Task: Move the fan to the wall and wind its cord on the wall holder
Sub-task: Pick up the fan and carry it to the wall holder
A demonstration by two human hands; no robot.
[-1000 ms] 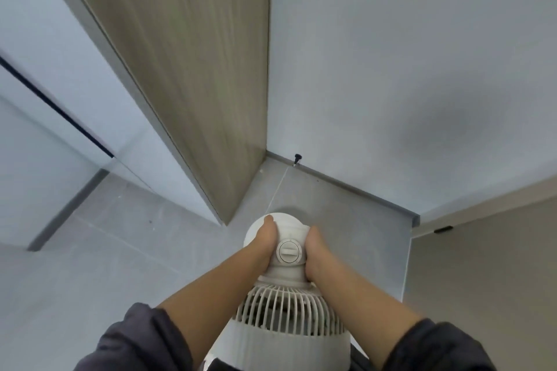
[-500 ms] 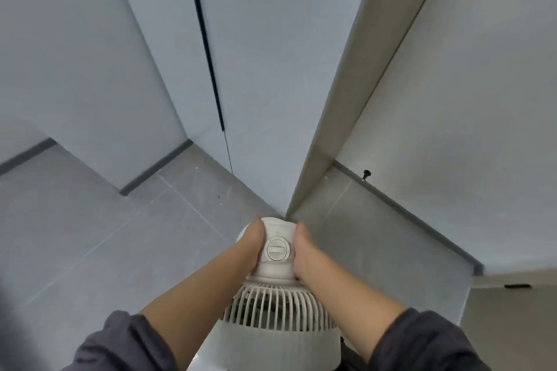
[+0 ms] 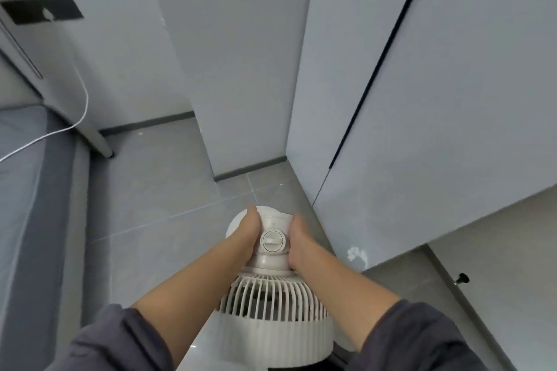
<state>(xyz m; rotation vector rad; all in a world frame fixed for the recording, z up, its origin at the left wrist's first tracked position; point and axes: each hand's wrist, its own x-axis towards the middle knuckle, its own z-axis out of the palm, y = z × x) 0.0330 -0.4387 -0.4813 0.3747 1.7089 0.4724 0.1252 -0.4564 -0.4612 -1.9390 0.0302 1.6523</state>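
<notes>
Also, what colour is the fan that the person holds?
The fan is off-white all over; the head view shows it best.

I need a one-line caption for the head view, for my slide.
Left hand and right hand grip the white fan by its rear housing over the tiled floor.

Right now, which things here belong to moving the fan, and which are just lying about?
In the job: white plastic fan with slatted grille; left hand and right hand, both gripping its round motor housing.

Just about: thin white cable hanging from the black wall plate; grey bed edge; small black doorstop low on the right.
</notes>
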